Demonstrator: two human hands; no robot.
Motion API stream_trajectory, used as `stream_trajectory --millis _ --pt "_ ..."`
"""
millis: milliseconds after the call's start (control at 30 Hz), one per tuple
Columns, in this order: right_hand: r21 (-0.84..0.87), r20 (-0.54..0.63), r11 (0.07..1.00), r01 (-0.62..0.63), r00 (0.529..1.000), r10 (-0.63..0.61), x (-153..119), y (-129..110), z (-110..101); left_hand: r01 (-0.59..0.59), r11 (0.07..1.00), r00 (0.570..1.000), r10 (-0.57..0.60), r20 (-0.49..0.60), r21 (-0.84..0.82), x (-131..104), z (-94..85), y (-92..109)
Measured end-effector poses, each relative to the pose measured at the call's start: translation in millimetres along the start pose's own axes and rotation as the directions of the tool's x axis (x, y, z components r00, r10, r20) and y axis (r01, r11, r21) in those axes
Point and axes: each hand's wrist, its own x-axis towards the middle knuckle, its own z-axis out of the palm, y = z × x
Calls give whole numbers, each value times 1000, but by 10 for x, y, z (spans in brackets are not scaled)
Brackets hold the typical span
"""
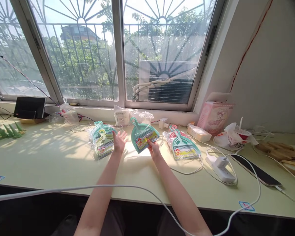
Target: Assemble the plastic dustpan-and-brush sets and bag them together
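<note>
A teal mini dustpan with a brush (144, 131) and a yellow printed label is gripped at its lower right edge by my right hand (153, 147). It is held up, tilted, above the table. My left hand (120, 141) is open, fingers spread, with nothing in it. Just left of that hand lies a pile of bagged dustpan sets (103, 142), a green one on top and teal beneath. Right of my right hand is a second pile (184, 146), with a teal set on top and a red one partly hidden behind.
A white power strip (221, 168) and a phone (257, 170) lie on the right, with white cables around them. One cable (137, 186) crosses in front of my forearms. A pink box (215, 116), a wrapped cup (238, 136) and a tablet (30, 107) stand toward the back.
</note>
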Motion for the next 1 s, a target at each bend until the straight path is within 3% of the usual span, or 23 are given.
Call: stream_trajectory --millis 67,133,333,500,567,700,767,833,1000 --pt "0 9 999 -38 999 38 18 5 7 96 990 958 -63 280 -107 10 24 -23" --pt "18 -3 999 -49 999 49 22 -13 18 100 985 905 -33 425 -138 -64 111 -80" --pt "64 -72 997 46 997 -41 12 -99 38 167 978 824 -68 563 -126 -319 334 -214" --pt "57 -70 998 26 997 -22 48 -159 18 240 967 690 -112 715 -80 -260 224 -193" --pt "48 -7 999 4 1000 -4 50 -199 26 250 962 708 -102 699 -114 -193 136 -143" --pt "-3 175 999 -53 983 53 -14 -229 94 165 968 856 -46 515 -187 -69 11 -7" --pt "-41 255 994 -104 960 111 -76 -191 139 114 974 901 -19 434 -195 -62 12 48" --pt "-102 325 981 -165 927 190 -144 -127 184 91 977 905 0 425 -193 -110 60 75" --pt "-188 461 959 -214 843 278 -285 10 292 78 985 839 20 543 -157 -304 264 0"
